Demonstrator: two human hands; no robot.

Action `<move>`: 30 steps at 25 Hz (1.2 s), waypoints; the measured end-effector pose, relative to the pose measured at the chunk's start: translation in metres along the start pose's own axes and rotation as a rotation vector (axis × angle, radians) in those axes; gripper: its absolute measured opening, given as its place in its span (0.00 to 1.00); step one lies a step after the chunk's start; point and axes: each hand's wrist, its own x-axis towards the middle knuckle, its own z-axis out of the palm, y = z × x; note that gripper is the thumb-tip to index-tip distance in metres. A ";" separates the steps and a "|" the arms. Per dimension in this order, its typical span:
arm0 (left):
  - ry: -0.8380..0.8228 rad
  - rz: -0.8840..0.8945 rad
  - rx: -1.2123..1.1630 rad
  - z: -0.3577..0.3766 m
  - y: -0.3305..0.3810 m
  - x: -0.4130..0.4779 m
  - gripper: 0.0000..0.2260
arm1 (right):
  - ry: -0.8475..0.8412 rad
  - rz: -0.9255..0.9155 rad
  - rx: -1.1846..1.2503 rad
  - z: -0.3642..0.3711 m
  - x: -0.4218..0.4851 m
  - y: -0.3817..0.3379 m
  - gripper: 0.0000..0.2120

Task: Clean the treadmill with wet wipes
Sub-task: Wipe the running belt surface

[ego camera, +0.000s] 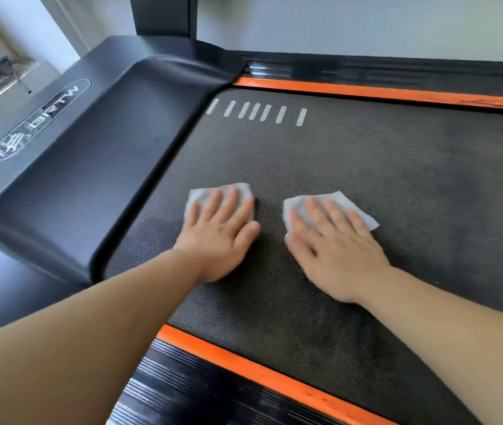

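Note:
The treadmill's black textured belt (351,154) fills the middle of the view. My left hand (219,234) lies flat with straight fingers on a white wet wipe (201,196), pressing it onto the belt near the motor cover. My right hand (333,246) lies flat the same way on a second white wet wipe (345,202), a little to the right. Each wipe shows beyond the fingertips; the rest of each is hidden under the palm.
The dark motor cover (90,167) with an oval logo rises at the left. Orange side strips run along the far edge (366,92) and near edge (259,369) of the belt, with ribbed black foot rails outside them. A black upright post (161,13) stands behind.

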 end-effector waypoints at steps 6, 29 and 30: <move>-0.047 0.084 0.030 0.007 0.013 -0.008 0.32 | 0.041 0.034 0.021 0.013 -0.010 -0.037 0.38; -0.013 0.151 -0.001 -0.008 0.006 -0.010 0.26 | -0.025 -0.166 0.022 0.001 -0.012 -0.015 0.30; -0.009 0.051 -0.017 -0.007 -0.004 -0.007 0.26 | -0.048 -0.173 0.046 -0.002 -0.009 -0.013 0.31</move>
